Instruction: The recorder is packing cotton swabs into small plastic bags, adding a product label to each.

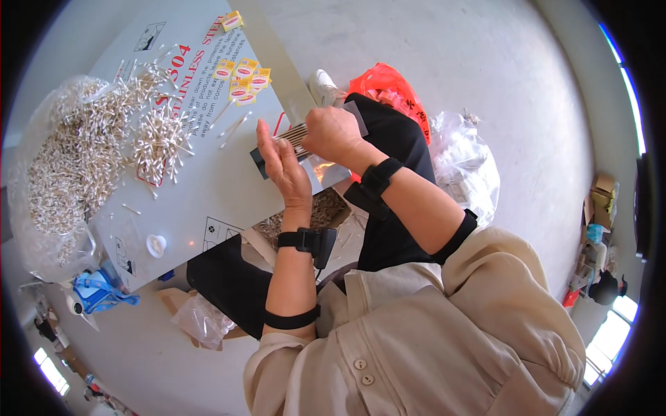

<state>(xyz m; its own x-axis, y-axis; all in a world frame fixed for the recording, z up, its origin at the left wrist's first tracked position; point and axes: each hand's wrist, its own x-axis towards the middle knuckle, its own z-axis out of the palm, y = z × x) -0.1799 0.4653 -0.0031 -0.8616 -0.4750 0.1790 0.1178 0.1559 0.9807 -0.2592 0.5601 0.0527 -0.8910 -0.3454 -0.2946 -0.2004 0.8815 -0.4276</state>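
1. Right now, a bundle of cotton swabs (291, 136) sits between both hands, just above the near edge of the grey table (208, 187), approx. mid-frame.
2. Right hand (331, 133): fingers curled shut on the bundle's right end, w/ a small clear bag (355, 118) showing behind the knuckles. Whether the swabs are partly inside the bag — can't tell.
3. Left hand (283, 170): open & flat, fingers straight and together, palm pressed against the bundle's left end; a dark flat piece (259, 163) lies under/behind it.
4. Both wrists carry black bands; a black device (313, 243) is strapped on the left forearm.
5. On the table, far left: big heap of loose swabs (76, 152) spilling from a clear plastic sack, w/ a smaller pile (159, 139) nearer the hands.
6. Small yellow packets (243, 75) lie beyond the hands, one more (232, 21) at the table's far corner. A small white cap (156, 245) rests near the table's near-left edge.
7. Off the table: a red plastic bag (388, 87) and clear plastic bags (465, 163) on the floor to the right, past the person's dark-trousered knee; a carton of swabs (326, 211) sits below the hands.
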